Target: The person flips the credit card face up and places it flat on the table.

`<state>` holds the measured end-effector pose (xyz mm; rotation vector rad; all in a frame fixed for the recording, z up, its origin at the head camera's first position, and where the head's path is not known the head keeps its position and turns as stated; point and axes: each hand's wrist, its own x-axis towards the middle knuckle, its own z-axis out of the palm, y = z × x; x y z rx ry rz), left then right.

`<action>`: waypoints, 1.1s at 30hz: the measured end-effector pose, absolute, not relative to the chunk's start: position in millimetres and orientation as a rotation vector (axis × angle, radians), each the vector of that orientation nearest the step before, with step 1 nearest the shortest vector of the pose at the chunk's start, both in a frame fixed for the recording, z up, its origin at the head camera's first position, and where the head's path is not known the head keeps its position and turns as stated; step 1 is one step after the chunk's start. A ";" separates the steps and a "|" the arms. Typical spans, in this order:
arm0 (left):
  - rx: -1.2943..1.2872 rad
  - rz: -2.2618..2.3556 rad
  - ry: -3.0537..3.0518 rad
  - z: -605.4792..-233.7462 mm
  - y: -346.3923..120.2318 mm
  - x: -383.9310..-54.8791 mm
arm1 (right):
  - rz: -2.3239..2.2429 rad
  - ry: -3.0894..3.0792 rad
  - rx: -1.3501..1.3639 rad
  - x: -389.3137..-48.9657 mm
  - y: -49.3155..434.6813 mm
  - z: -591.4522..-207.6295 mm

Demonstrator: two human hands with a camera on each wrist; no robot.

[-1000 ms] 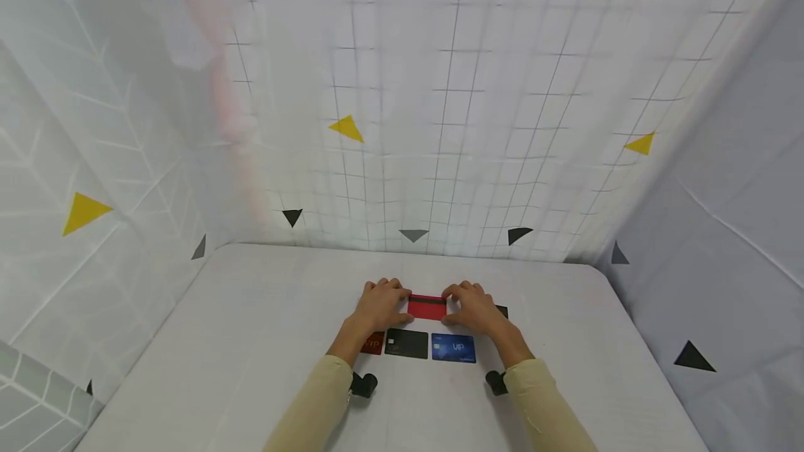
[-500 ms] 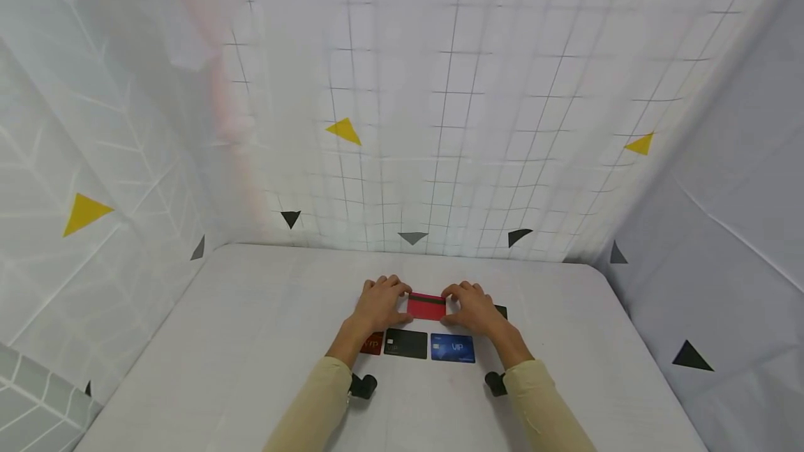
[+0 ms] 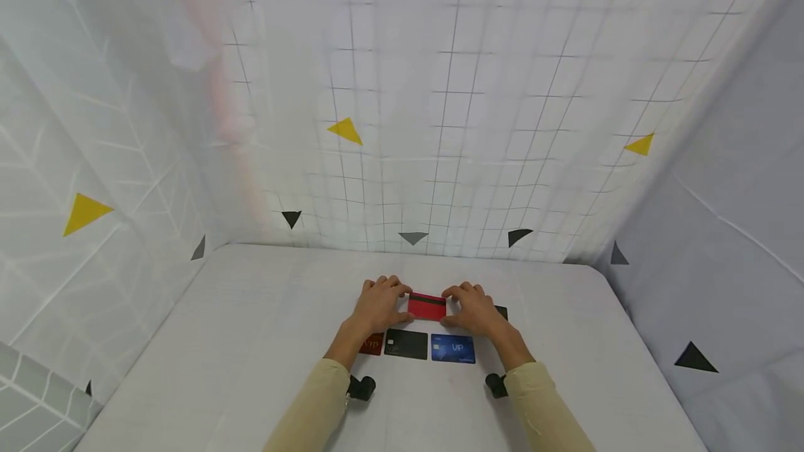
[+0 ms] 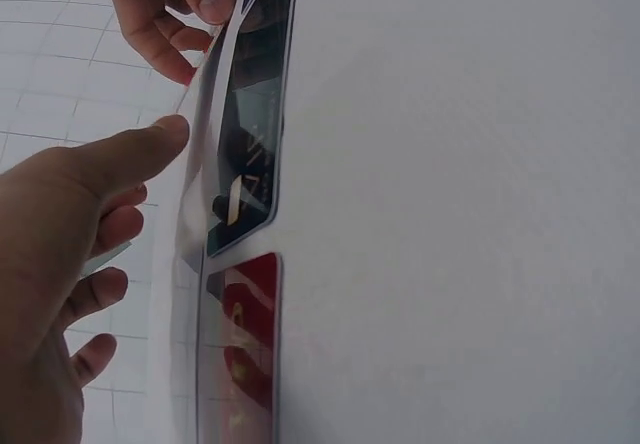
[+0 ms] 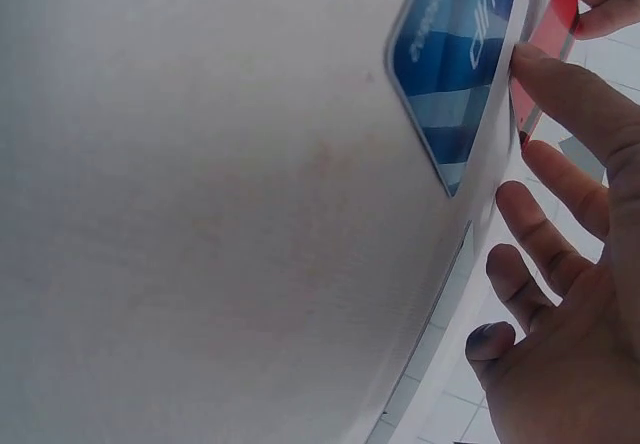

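Observation:
A bright red card (image 3: 427,307) with a dark stripe along its far side lies between both hands. My left hand (image 3: 377,304) holds its left edge, thumb at the near corner and index finger at the far one. On the opposite edge, my right hand (image 3: 472,309) grips it the same way. The right wrist view shows the red card (image 5: 552,39) between thumb and index finger, other fingers spread. Nearer to me is a row of cards: a red-brown VIP card (image 3: 372,344) partly under the left wrist, a black card (image 3: 406,344) and a blue VIP card (image 3: 453,349).
Another dark card (image 3: 502,312) shows partly behind the right hand. All lie on a white-covered table (image 3: 251,340). Pale sheeting with grid lines (image 3: 414,124) rises behind and at both sides. A black wrist device (image 3: 362,387) sits at the left forearm, another (image 3: 496,384) at the right.

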<state>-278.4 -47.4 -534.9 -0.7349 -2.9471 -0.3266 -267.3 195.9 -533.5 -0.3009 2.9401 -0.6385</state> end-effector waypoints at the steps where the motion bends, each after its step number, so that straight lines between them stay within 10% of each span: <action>1: -0.735 -0.335 -2.941 -535.2 -48.2 -277.7 | -0.634 2.943 -0.309 -266.7 195.6 -533.8; 33: -0.804 -0.549 -2.966 -526.5 -62.4 -251.4 | -0.806 3.039 -0.657 -239.7 194.3 -506.8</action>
